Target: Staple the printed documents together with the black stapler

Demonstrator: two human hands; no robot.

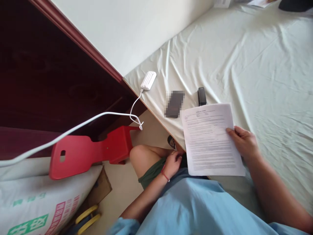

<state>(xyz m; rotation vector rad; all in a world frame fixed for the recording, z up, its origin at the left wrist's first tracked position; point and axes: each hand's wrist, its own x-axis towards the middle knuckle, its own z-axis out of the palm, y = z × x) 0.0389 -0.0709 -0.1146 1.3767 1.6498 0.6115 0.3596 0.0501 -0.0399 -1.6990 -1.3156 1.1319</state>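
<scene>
My right hand grips the right edge of a printed paper sheet, held over the near edge of the bed. My left hand, with a red string at the wrist, rests low beside my knee, its fingers curled against the green shorts under the paper's left corner; I cannot tell whether it holds anything. Just beyond the paper lie a blurred dark flat object and a small black device.
A white power bank lies near the bed corner, its white cable trailing left over a red plastic stool. A dark wooden headboard fills the left. A printed sack lies lower left.
</scene>
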